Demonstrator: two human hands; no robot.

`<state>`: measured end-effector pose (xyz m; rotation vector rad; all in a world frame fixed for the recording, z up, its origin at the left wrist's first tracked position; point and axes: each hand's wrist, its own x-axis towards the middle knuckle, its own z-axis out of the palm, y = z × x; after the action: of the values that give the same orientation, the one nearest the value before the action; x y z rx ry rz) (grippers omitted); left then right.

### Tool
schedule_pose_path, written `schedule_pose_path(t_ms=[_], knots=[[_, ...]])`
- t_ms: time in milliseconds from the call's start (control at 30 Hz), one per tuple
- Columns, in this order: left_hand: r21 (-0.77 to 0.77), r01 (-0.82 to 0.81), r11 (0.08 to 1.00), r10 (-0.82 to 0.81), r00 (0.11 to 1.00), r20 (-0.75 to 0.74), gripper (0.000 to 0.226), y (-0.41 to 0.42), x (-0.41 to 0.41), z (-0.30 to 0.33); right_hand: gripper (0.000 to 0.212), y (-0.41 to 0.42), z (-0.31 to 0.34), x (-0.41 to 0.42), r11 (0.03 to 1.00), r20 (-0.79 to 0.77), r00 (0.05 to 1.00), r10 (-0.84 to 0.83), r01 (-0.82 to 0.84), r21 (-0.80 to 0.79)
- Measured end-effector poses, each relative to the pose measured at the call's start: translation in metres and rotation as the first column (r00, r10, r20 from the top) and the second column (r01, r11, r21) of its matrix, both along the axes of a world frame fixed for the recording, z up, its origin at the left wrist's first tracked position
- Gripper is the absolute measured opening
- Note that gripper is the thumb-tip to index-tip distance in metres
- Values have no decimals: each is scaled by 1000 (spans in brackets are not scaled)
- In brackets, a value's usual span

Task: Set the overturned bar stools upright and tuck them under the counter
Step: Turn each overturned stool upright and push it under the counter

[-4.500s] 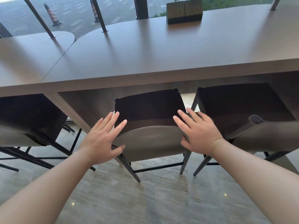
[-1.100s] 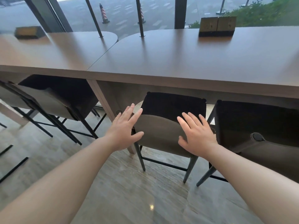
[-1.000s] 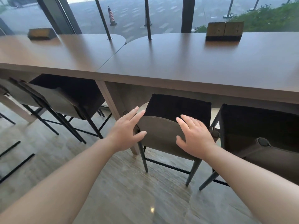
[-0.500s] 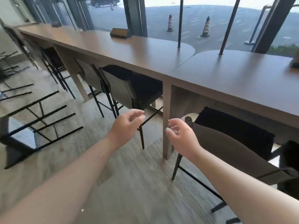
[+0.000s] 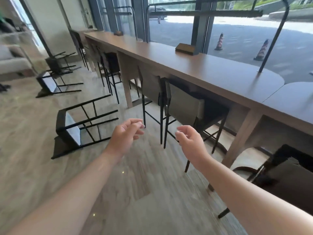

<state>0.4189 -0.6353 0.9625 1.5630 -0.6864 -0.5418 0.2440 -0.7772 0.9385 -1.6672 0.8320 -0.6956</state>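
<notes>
Black-framed stool 1 point(image 5: 79, 128) is lying on its side on the floor point(image 5: 152, 200), well apart from the counter point(image 5: 194, 68), legs pointing toward the counter's near edge. Stool 2 point(image 5: 52, 83) is lying overturned farther along the floor; stool 3 point(image 5: 59, 61) is tipped beyond it, near the counter's far end. Upright stools point(image 5: 186, 106) are standing tucked under the counter's near edge, so part of the job looks done.

Left hand point(image 5: 126, 135) is hovering above the floor, fingers loosely curled, holding nothing. Right hand point(image 5: 188, 139) is hovering just beside it in the same loose curl, also holding nothing. Neither is touching a stool.

Judgement: step in hand is the approach to stool 1, the nearest one down.

Notes for doing it well:
- Taking the frame at two spread points, one hand at the seat edge, the other on a leg or crossbar, so the stool is not twisting during the lift.
- Pivoting on the feet nearest the floor, not lifting the whole weight.
- Setting all four feet down before letting go.
- Sliding it straight into a gap along the counter edge; I cannot tell where the open gap is from here.
- Risk: thin legs catching on neighbouring stools' legs when pushing in.
</notes>
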Motion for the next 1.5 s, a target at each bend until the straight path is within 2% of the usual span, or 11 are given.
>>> schedule_pose_path(t_ms=[67, 167, 300, 500, 600, 700, 867, 1033, 1333, 1500], knots=[[-16, -32, 999, 32, 999, -2, 26, 28, 39, 4, 7, 20, 2, 44, 999, 15, 999, 37, -37, 20], [-38, -77, 996, 76, 997, -13, 28, 70, 92, 8, 20, 49, 3, 105, 994, 27, 996, 86, -87, 61], [-58, -197, 979, 194, 980, -46, 28, 133, 153, 10, 22, 91, 6, 183, 977, 35, 981, 191, -193, 87], [-60, -376, 925, 370, 924, -97, 26, 208, 228, 8, 22, 139, 9, 292, 931, 43, 933, 357, -359, 70], [-56, -451, 891, 444, 890, -103, 14, 231, 269, 4, 25, 158, 3, 347, 903, 53, 906, 420, -423, 78], [-37, -512, 858, 506, 857, -100, 20, 248, 319, -3, 32, 173, -6, 413, 869, 55, 875, 480, -483, 108], [1, -585, 811, 583, 807, -93, 20, 267, 412, -13, 19, 188, -23, 528, 834, 90, 850, 520, -527, 162], [56, -643, 764, 645, 759, -89, 19, 287, 517, -9, 19, 199, -30, 650, 782, 110, 813, 572, -581, 228], [38, -731, 681, 732, 678, -68, 21, 353, 669, 4, 19, 257, -7, 822, 692, 97, 717, 690, -693, 203], [19, -731, 682, 729, 678, -92, 21, 399, 755, -9, 17, 299, -14, 908, 697, 77, 717, 692, -693, 184]])
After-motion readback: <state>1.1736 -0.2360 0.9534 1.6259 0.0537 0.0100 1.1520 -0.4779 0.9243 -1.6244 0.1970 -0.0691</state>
